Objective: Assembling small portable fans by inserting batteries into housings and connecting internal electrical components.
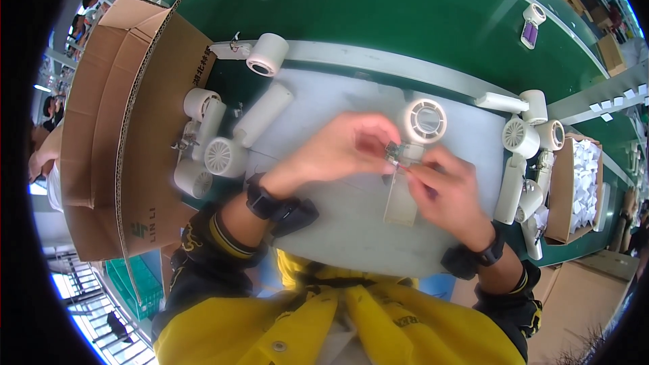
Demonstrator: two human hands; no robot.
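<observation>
Left hand (341,149) pinches the circuit board (392,150) — likely light, fragile, best edge-held — while right hand (447,186), at four o'clock, shows unclear grip.

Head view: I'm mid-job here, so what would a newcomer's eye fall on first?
Probably the big open cardboard box, filling much of the left side, and the bright yellow garment along the lower edge. Near the centre, the left hand and right hand meet around a small circuit board, just below a white ring-shaped fan head.
</observation>
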